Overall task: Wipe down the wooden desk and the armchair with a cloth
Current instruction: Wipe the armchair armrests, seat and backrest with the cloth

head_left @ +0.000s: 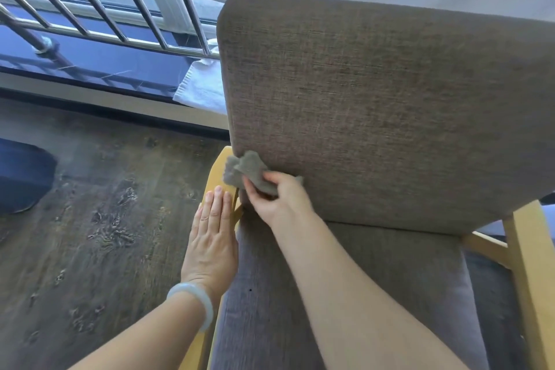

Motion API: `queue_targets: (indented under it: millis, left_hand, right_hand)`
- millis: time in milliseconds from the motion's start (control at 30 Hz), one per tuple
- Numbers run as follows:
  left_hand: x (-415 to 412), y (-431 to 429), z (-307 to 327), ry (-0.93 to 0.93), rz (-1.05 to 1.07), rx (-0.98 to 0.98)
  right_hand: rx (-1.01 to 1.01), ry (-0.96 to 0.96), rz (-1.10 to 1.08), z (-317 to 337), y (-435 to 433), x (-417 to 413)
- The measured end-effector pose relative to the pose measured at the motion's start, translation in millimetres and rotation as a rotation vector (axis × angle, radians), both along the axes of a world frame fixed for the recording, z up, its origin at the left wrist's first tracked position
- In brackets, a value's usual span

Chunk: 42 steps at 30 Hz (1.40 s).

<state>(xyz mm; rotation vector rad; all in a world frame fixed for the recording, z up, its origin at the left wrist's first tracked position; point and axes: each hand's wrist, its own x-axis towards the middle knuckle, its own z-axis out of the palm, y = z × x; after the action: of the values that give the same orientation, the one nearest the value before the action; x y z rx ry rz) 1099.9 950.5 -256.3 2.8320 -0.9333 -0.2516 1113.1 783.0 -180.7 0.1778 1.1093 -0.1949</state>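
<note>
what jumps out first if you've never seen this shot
The armchair's broad grey-brown backrest fills the upper right. At its lower left corner the right hand grips a crumpled grey cloth against the fabric, while the left hand, pale bangle on its wrist, rests flat on the wooden armrest.

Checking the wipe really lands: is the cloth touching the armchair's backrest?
Touching. The head view shows the right hand pressing the bunched grey cloth against the backrest at its lower left corner, with no gap between them.
</note>
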Motion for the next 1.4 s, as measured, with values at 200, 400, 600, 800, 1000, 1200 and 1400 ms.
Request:
queue_targets:
  millis: [200, 400, 600, 800, 1000, 1200, 1400]
  left_hand:
    - [-2.7, -3.1, 2.0, 0.014, 0.025, 0.012]
    - [-4.3, -3.8, -0.8, -0.038, 0.026, 0.018]
    - [-2.6, -2.5, -4.2, -0.06, 0.009, 0.038]
    - [-3.2, -2.7, -3.9, -0.06, 0.0, 0.014]
    - [-3.3, -2.6, -2.2, -0.058, -0.005, 0.004]
    - [-3.2, -2.0, -3.2, -0.088, -0.026, 0.05]
    - [-7.9, -6.9, 5.7, -0.083, -0.013, 0.074]
  right_hand:
    - [-0.099, 0.16, -0.039, -20.0, -45.5, -41.7]
    - [-0.234, 0.353, -0.2, -57.2, -82.1, -115.4]
    - [-0.006, 0.194, 0.042, -78.5, 19.3, -20.5]
    - [-0.025, 0.25, 0.179, -97.7, -16.0, -32.9]
    - [-0.302, 0.569, 0.078, -92.3, -158.5, -171.4]
    - [-0.391, 0.679, -0.026, -85.9, -222.4, -232.9]
    - [-0.232, 0.388, 0.036, -62.6, -144.0, -143.7]
